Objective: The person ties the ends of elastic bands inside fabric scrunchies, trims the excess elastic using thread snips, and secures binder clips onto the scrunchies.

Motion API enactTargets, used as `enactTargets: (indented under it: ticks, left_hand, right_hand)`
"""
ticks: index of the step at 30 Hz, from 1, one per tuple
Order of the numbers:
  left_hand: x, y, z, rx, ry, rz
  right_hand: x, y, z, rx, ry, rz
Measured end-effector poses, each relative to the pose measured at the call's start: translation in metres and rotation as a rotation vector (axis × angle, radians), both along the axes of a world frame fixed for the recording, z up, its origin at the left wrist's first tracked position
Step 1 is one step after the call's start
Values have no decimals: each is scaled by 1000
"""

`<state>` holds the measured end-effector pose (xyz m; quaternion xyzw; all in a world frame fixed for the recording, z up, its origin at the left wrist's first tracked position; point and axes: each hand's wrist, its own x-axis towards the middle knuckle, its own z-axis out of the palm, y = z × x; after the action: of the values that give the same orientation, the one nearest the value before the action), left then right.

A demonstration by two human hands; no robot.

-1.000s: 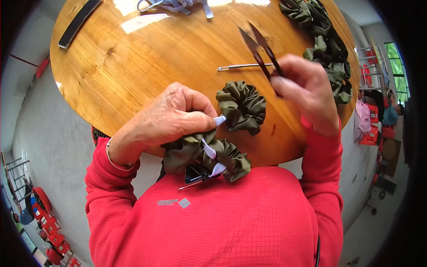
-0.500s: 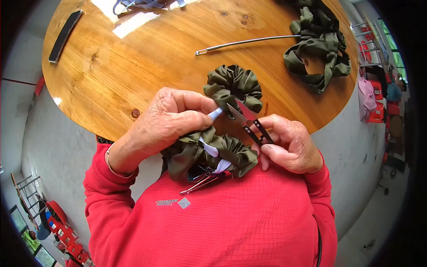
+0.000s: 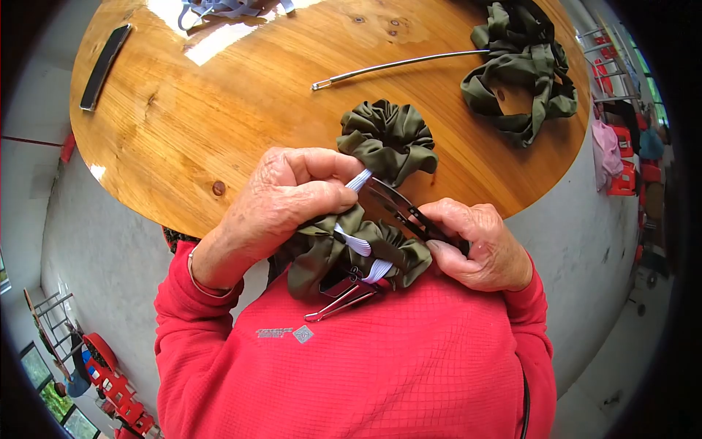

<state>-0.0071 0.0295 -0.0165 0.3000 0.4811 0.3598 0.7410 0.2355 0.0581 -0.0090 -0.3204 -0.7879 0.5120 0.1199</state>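
My left hand (image 3: 292,197) pinches the end of a pale blue-white elastic band (image 3: 358,181) between thumb and fingers. Black thread snips (image 3: 401,210) sit in my right hand (image 3: 479,245), their blades pointing left at the elastic by my left fingertips. Under both hands, against my chest, dark green fabric (image 3: 311,271) is bunched up with loops of the white elastic (image 3: 354,241) showing. A metal clip-like tool (image 3: 340,302) pokes out below that fabric. Just beyond my hands, a gathered green scrunchie (image 3: 387,139) lies on the table.
On the wooden table (image 3: 183,139), a long metal threading rod (image 3: 395,67) runs to a pile of green fabric strips (image 3: 523,88) at right. A black bar-shaped object (image 3: 106,67) lies at far left. Blue elastic (image 3: 227,9) is heaped at the back edge.
The snips have turned and their blades have come together, nearer the elastic at my left fingertips. My left hand has shifted slightly right and keeps its pinch.
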Motion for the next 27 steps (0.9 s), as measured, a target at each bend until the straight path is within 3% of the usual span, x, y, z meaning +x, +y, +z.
enactTargets:
  ticks: [11, 23, 27]
  left_hand:
    - [5, 2, 0, -7, -15, 4]
    - [13, 6, -9, 84, 5, -7]
    - [12, 4, -10, 100, 34, 38]
  right_hand:
    - [-4, -2, -5, 33, 52, -50]
    - [-11, -1, -19, 319, 151, -104]
    - [-10, 0, -17, 245, 138, -93]
